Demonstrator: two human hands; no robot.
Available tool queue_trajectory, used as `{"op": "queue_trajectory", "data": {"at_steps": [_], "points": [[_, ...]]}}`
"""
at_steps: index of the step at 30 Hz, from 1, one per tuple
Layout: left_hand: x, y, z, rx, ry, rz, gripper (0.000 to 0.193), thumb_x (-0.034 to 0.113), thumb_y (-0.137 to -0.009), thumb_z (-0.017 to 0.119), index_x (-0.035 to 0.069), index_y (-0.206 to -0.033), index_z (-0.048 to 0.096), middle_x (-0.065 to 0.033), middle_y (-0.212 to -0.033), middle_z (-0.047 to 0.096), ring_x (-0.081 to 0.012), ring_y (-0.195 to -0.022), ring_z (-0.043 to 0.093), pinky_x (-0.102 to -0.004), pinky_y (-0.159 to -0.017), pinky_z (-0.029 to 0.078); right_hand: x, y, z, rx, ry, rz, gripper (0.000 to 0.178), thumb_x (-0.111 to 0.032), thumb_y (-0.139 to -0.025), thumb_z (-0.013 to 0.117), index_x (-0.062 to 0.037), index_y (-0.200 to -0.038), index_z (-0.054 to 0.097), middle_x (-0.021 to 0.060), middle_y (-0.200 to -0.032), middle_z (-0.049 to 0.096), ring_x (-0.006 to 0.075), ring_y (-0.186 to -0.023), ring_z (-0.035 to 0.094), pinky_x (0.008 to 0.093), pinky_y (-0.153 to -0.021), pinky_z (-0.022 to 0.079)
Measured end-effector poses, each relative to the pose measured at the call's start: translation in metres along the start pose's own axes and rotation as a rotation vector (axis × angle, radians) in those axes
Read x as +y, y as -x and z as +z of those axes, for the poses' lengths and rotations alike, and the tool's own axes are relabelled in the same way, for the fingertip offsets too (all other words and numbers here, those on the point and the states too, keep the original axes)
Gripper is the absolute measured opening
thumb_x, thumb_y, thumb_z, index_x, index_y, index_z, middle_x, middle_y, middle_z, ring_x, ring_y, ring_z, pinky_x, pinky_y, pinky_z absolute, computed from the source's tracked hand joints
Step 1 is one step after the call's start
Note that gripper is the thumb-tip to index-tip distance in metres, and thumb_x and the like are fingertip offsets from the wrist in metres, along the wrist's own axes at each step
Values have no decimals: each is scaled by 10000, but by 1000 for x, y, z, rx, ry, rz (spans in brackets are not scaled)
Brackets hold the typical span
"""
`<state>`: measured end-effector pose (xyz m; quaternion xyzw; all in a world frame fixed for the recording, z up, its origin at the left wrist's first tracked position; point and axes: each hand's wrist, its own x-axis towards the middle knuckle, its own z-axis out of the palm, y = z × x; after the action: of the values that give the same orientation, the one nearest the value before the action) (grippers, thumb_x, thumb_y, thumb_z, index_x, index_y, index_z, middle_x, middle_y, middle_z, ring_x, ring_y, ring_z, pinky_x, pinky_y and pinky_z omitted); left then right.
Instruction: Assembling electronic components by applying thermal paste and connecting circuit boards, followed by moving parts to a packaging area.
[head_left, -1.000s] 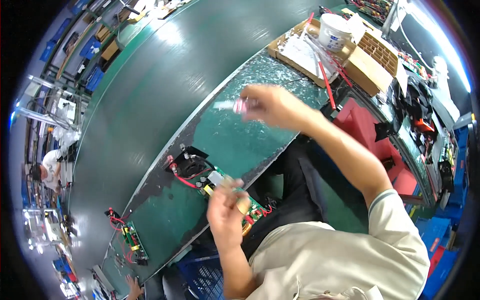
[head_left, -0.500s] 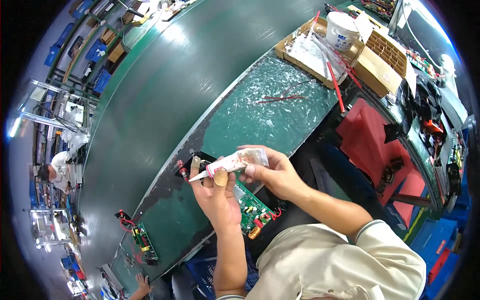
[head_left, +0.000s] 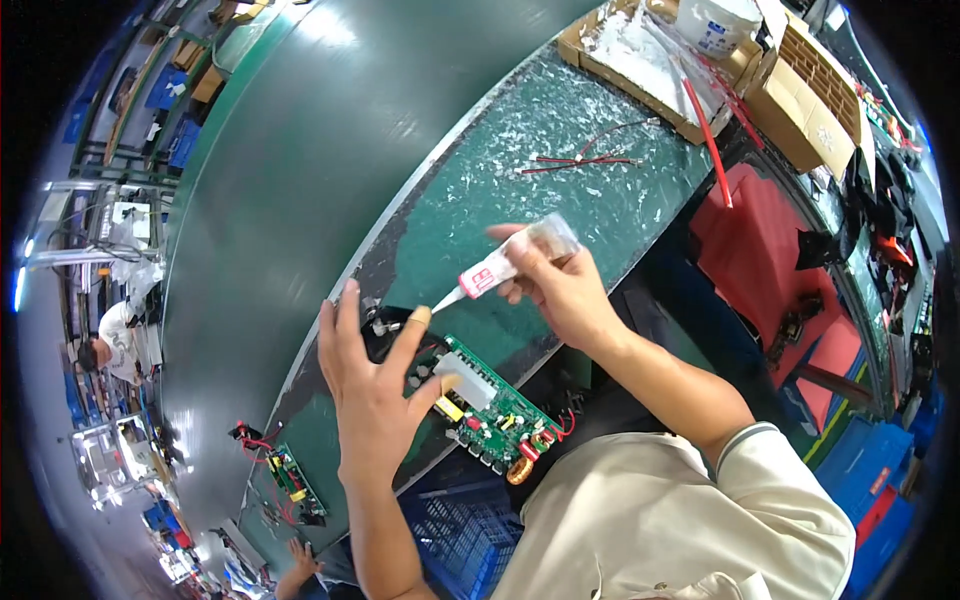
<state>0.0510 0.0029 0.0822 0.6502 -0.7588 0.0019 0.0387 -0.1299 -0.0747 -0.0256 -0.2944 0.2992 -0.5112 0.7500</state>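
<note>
My right hand (head_left: pixel 572 292) grips a white squeeze tube (head_left: pixel 488 272) with a red-and-white collar and a narrow pointed nozzle. The nozzle slants down and left, its tip close to my left index fingertip. My left hand (head_left: pixel 372 392) is spread, back upward, with the thumb and index finger apart and tan wraps on their tips. Its fingers reach over a black part (head_left: pixel 382 328) with fittings, mostly hidden; whether they touch it I cannot tell. Beside it lies a green circuit board (head_left: pixel 510 418) with a pale metal plate, a copper coil and red wires.
A second, smaller board (head_left: pixel 290 478) lies farther left on the green bench (head_left: pixel 560 110). Red and black wires (head_left: pixel 580 160) lie at the back. A cardboard tray (head_left: pixel 640 75) with white residue and a white bucket (head_left: pixel 715 25) stand back right. A co-worker's hand (head_left: pixel 300 562) shows lower left.
My left hand has let go of the tube, turned over and spread above the black part. My right hand has lifted the tube slightly and tilted its nozzle downward. The view has shifted.
</note>
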Motion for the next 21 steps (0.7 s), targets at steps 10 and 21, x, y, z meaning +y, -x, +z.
{"op": "queue_trajectory", "data": {"at_steps": [10, 21], "points": [[-8, -3, 19, -273, 71, -40, 490, 328, -681, 779, 85, -1077, 623, -203, -1494, 169, -468, -1371, 156, -633, -1046, 209, 25, 11, -10, -71, 255, 91, 161, -76, -935, 551, 35, -1011, 640, 52, -869, 607, 80, -695, 546, 225, -615, 460], [-16, 0, 28, -212, 126, -37, 497, 333, -660, 792, 83, -1056, 624, -217, -1499, 145, -500, -1372, 103, -638, -1065, 174, 28, 6, -9, -140, 320, 25, 179, -114, -928, 561, 34, -987, 643, 79, -892, 601, 108, -686, 598, 244, -577, 490]]}}
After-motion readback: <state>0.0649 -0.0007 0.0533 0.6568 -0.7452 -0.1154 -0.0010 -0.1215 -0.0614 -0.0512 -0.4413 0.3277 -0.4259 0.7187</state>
